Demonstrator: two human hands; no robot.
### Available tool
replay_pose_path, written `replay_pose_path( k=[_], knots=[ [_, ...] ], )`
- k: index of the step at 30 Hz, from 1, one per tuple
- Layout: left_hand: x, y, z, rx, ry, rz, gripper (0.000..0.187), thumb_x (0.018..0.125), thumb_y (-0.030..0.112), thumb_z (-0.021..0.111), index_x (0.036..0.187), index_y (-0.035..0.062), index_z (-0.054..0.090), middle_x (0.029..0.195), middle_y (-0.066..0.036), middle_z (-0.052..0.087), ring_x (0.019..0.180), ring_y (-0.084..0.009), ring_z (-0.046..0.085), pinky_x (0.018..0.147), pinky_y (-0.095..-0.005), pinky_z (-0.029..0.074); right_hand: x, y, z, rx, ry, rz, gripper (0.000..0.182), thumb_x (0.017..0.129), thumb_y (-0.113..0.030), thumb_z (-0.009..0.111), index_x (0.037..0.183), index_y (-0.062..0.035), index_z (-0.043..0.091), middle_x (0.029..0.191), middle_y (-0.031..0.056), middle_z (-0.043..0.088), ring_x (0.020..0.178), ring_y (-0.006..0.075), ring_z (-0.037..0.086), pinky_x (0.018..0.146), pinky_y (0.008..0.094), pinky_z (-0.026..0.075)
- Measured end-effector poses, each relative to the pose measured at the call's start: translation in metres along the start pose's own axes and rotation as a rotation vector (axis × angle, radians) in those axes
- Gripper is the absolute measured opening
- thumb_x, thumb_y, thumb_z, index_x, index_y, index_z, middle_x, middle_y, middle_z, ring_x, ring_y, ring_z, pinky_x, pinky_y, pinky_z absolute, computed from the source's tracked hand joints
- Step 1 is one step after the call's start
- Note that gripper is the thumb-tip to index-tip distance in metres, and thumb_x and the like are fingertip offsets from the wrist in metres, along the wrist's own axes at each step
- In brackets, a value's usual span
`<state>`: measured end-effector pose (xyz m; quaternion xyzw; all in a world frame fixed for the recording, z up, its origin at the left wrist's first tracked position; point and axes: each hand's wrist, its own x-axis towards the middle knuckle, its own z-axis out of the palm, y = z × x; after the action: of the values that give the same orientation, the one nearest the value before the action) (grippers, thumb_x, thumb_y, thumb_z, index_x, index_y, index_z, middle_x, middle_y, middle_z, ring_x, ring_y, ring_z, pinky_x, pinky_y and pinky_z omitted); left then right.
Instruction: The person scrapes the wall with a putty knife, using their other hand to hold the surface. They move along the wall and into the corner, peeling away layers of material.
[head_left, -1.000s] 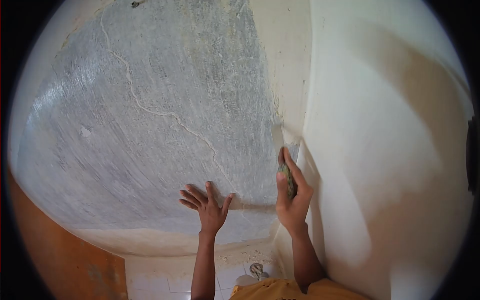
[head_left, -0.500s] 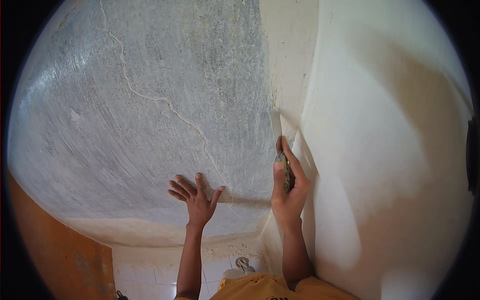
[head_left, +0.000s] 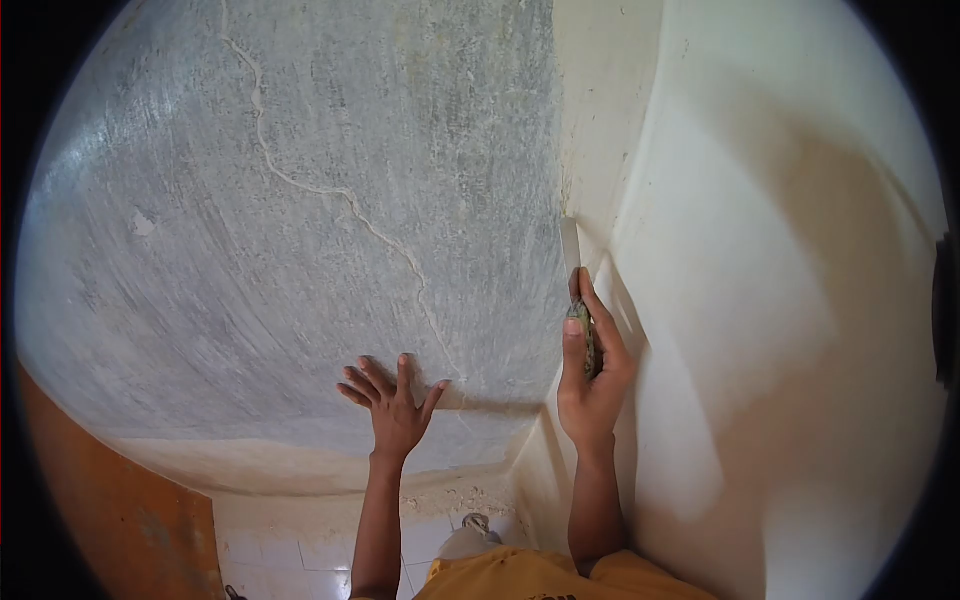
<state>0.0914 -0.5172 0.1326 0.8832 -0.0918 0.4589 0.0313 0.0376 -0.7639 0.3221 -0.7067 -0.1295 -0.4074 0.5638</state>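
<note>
My right hand (head_left: 596,395) is wrapped around the handle of a scraper (head_left: 571,243), thumb along the near side. The scraper's flat, pale blade points upward, its tip at the border between the grey wall surface (head_left: 330,280) and a cream strip (head_left: 606,110). Lower and to the left, my left hand (head_left: 398,418) rests on the grey surface with fingers spread and nothing in it. A thin, jagged filled crack (head_left: 350,195) runs down the wall towards the left thumb.
A cream side wall (head_left: 740,300) meets the grey wall at a corner close to my right hand. Below, crumbs lie along the wall's foot above white floor tiles (head_left: 265,550). An orange-brown panel (head_left: 110,500) stands at the lower left.
The view has shifted slightly, so the wall's upper part, my right hand and the scraper appear farther right. Against the wall, the scraper tip is at about the same spot. My left hand stays spread.
</note>
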Motion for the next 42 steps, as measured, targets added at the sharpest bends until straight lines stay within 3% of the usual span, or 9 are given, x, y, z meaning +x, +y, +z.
replay_pose_path(
  k=[9, 17, 22, 26, 32, 42],
  knots=[
    [-0.005, -0.003, 0.010, -0.061, 0.038, -0.032, 0.101, 0.092, 0.063, 0.067, 0.167, 0.0254, 0.009, 0.165, -0.029, -0.024, 0.147, -0.0498, -0.034, 0.109, -0.0727, -0.022, 0.002, -0.009, -0.005, 0.014, -0.022, 0.060, 0.041, 0.103, -0.006, 0.056, 0.143, 0.0052, 0.055, 0.136, 0.0231, 0.065, 0.128, 0.0235, 0.062, 0.109, 0.0326, 0.043],
    [-0.004, -0.003, 0.008, -0.060, 0.034, -0.033, 0.101, 0.092, 0.063, 0.067, 0.167, 0.0244, 0.010, 0.166, -0.027, -0.024, 0.148, -0.0498, -0.033, 0.110, -0.0723, -0.022, -0.001, -0.005, -0.006, -0.013, -0.032, 0.071, 0.042, 0.104, -0.008, 0.057, 0.144, 0.0029, 0.055, 0.133, 0.0200, 0.068, 0.124, 0.0203, 0.063, 0.106, 0.0305, 0.045],
    [-0.005, -0.003, 0.007, -0.071, 0.019, -0.039, 0.100, 0.093, 0.063, 0.066, 0.167, 0.0241, 0.011, 0.166, -0.027, -0.025, 0.148, -0.0499, -0.033, 0.110, -0.0724, -0.022, 0.004, -0.017, -0.007, -0.009, -0.047, 0.208, 0.042, 0.103, -0.009, 0.058, 0.144, 0.0022, 0.055, 0.132, 0.0186, 0.069, 0.122, 0.0190, 0.065, 0.105, 0.0303, 0.047],
    [-0.005, -0.003, 0.006, -0.066, 0.018, -0.033, 0.101, 0.093, 0.062, 0.066, 0.167, 0.0231, 0.010, 0.165, -0.028, -0.025, 0.147, -0.0502, -0.033, 0.109, -0.0726, -0.022, -0.010, 0.005, -0.004, -0.008, -0.018, 0.002, 0.042, 0.103, -0.009, 0.059, 0.145, 0.0002, 0.056, 0.133, 0.0196, 0.068, 0.122, 0.0193, 0.065, 0.104, 0.0302, 0.047],
    [-0.007, -0.003, 0.007, -0.069, 0.003, -0.036, 0.103, 0.092, 0.063, 0.067, 0.167, 0.0206, 0.009, 0.165, -0.028, -0.026, 0.147, -0.0510, -0.033, 0.109, -0.0734, -0.021, 0.007, -0.007, -0.008, 0.059, -0.013, 0.015, 0.042, 0.103, -0.009, 0.060, 0.144, 0.0013, 0.056, 0.134, 0.0209, 0.067, 0.123, 0.0206, 0.065, 0.103, 0.0298, 0.048],
    [-0.007, -0.003, 0.005, -0.083, -0.032, -0.043, 0.102, 0.094, 0.062, 0.065, 0.166, 0.0163, 0.011, 0.164, -0.030, -0.027, 0.146, -0.0521, -0.033, 0.108, -0.0744, -0.021, 0.004, -0.002, -0.011, -0.026, -0.017, -0.055, 0.043, 0.102, -0.008, 0.061, 0.144, -0.0010, 0.057, 0.127, 0.0220, 0.071, 0.103, 0.0110, 0.068, 0.084, 0.0252, 0.053]
  ],
)
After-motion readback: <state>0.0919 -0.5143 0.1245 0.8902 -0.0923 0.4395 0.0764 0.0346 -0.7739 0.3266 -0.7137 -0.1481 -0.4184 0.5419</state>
